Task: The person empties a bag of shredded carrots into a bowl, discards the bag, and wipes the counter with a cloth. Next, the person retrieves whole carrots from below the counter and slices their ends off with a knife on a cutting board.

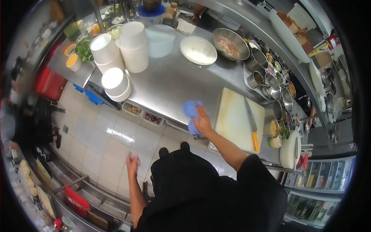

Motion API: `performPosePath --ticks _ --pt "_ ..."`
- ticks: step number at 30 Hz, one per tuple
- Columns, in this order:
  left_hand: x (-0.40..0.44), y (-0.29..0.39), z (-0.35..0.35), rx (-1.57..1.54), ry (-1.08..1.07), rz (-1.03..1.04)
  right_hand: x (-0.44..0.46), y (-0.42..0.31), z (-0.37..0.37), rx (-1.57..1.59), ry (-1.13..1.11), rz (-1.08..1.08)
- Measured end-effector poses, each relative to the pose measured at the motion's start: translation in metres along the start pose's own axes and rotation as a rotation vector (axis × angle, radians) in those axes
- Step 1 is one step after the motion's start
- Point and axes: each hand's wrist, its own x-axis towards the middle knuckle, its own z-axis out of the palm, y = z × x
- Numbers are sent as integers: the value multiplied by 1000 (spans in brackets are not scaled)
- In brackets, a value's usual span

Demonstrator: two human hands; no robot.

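My right hand [202, 121] presses a blue cloth [189, 108] against the steel counter [166, 85], close to its front edge. Part of the cloth hangs toward that edge. Just to the right of this hand lies a white cutting board [232, 116], with an orange-handled knife [251, 121] across its right side. My left hand [132, 164] hangs over the tiled floor, away from the counter. Its fingers are loosely apart and nothing shows in them.
Stacks of white tubs [133, 50] stand at the counter's left. A white oval dish [198, 50] and a steel bowl of chopped meat [231, 44] sit at the back. Several metal containers [276, 110] crowd the right. Another person [36, 120] is at far left.
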Motion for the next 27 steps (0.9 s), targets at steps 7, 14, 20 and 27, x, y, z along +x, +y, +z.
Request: performPosePath --ticks 7,14,20,27 --pt "127 293 64 -382 205 203 48 -13 54 -75 98 92" --pt "180 322 113 -265 202 193 204 -98 109 150 -276 -530" --pt "182 319 132 -321 335 247 295 -18 105 -188 -25 -393" --pt "185 318 139 -384 384 258 246 39 27 -306 -72 -146"
